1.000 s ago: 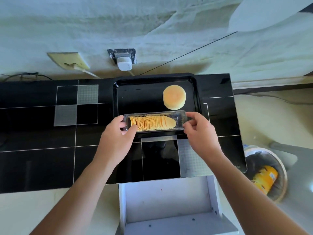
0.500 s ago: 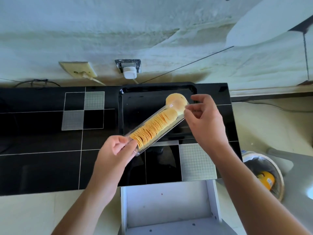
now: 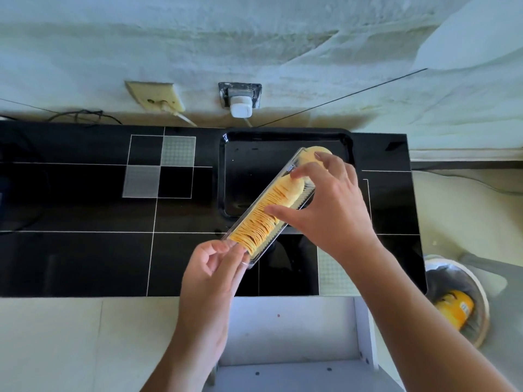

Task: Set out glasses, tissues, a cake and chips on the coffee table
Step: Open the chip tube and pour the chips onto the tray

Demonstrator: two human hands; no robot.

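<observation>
1. Pinched at its near end by left hand (image 3: 210, 268): clear chip tray (image 3: 270, 206), slanted over near edge of black baking tray (image 3: 285, 140) on coffee table (image 3: 85, 250).
2. Right hand (image 3: 329, 203) fingers curled into stacked chips (image 3: 261, 222).
3. Best kept level, lifting few chips gently.
4. Cake (image 3: 318, 151) half hidden behind far end, possibly in the way.
5. Bin (image 3: 457, 299) beside right corner.

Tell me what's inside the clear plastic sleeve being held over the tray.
The clear sleeve holds a row of stacked yellow chips. The right hand covers the far part, so the row's end is hidden. The left hand pinches the near end.
</observation>
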